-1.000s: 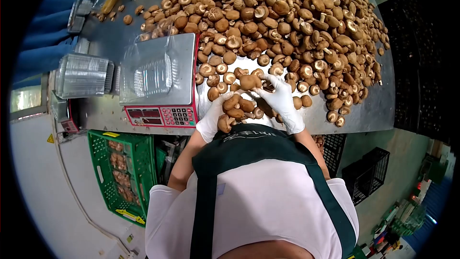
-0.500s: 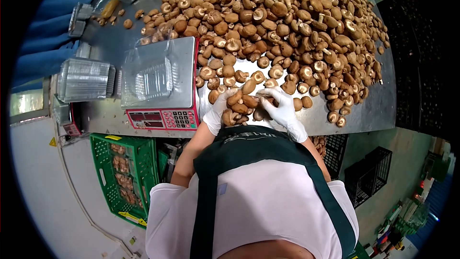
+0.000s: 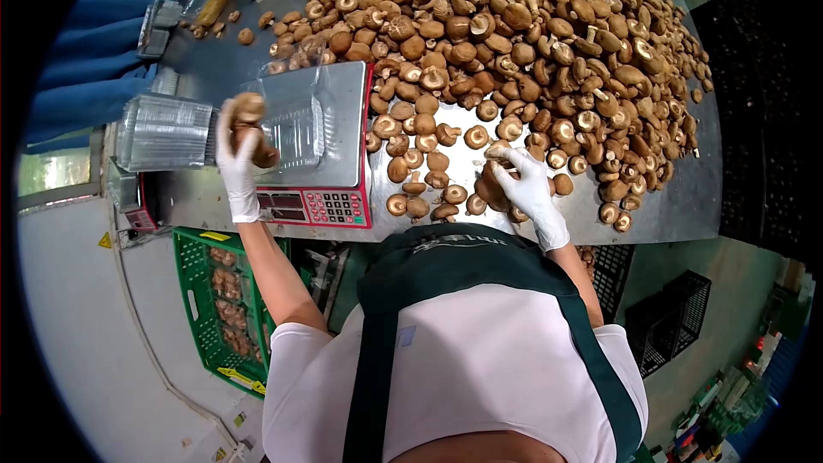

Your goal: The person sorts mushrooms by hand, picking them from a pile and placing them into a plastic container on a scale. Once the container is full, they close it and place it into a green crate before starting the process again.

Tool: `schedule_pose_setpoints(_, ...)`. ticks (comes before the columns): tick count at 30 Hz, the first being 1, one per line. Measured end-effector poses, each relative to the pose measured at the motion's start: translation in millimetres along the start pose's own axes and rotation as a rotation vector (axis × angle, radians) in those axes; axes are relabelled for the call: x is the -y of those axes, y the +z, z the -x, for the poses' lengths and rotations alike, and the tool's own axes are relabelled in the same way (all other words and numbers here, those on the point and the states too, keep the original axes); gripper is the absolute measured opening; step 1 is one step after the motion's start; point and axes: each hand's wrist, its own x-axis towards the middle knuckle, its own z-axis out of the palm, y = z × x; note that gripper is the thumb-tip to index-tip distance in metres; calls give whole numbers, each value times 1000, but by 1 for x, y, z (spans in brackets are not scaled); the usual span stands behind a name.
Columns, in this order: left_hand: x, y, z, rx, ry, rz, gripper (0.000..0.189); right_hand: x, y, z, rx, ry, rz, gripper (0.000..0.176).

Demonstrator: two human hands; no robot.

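My left hand point(image 3: 237, 165), in a white glove, is closed around a few brown shiitake mushrooms point(image 3: 247, 135) at the left side of the scale point(image 3: 347, 120). A clear plastic tray point(image 3: 296, 139) lies on the scale's metal plate, just right of that hand. My right hand point(image 3: 527, 191), also gloved, curls over brown mushrooms point(image 3: 492, 190) near the table's front edge; its fingertips are partly hidden. Several loose shiitakes point(image 3: 425, 124) lie between the scale and my right hand, some cap up and others stem up.
A large heap of shiitakes point(image 3: 549, 43) covers the back and right of the metal table point(image 3: 677, 206). Stacked clear trays point(image 3: 167, 133) stand left of the scale. Below are a green crate point(image 3: 193, 291) with packed mushrooms and a black crate point(image 3: 669, 326).
My left hand has swung left from the table front to the scale, carrying mushrooms. My right hand stays near the front, shifted slightly right. The view has also shifted a little.
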Motion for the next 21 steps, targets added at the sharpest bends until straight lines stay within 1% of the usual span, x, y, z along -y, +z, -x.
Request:
schedule_pose_setpoints(1,16,-3,1,87,62,-237,46,-3,4,-5,-2,-57,19,19)
schedule_pose_setpoints(2,26,-1,3,166,121,-334,36,1,5,-10,45,-44,59,20)
schedule_pose_setpoints(3,30,4,7,215,115,-486,33,8,7,-16,45,-41,58,20)
schedule_pose_setpoints(5,28,16,15,225,135,-569,34,23,13,-30,117,-45,84,20)
schedule_pose_setpoints(6,21,21,17,237,156,-574,34,17,24,-40,142,-76,74,21)
schedule_pose_setpoints(7,18,28,20,164,264,-602,32,18,33,-47,151,-36,133,21)
schedule_pose_setpoints(9,-2,45,30,-75,378,-623,28,26,49,-62,138,-109,181,23)
schedule_pose_setpoints(10,-10,55,36,-81,366,-525,26,22,59,-72,184,-174,243,30)
schedule_pose_setpoints(11,-19,67,44,-88,353,-426,25,14,69,-79,250,-290,389,46)
schedule_pose_setpoints(12,-35,83,56,-56,313,-346,23,5,84,-77,319,-292,486,53)
schedule_pose_setpoints(13,-37,99,68,40,283,-253,22,0,93,-73,387,-293,583,59)
schedule_pose_setpoints(14,-41,118,81,124,303,-215,22,4,93,-66,459,-319,588,67)
schedule_pose_setpoints(15,-30,135,96,221,371,-265,26,-1,93,-57,373,-381,568,66)
schedule_pose_setpoints(16,-28,148,111,360,200,-317,41,-2,85,-51,367,-377,561,67)
schedule_pose_setpoints(17,0,162,128,422,164,-417,53,-3,74,-46,362,-371,553,67)
schedule_pose_setpoints(18,15,174,143,413,148,-566,57,-4,59,-40,406,-373,555,63)
schedule_pose_setpoints(19,21,183,152,405,133,-715,63,-3,46,-32,440,-372,633,58)
schedule_pose_setpoints(21,21,192,155,414,136,-710,65,-3,28,-14,373,-400,610,45)
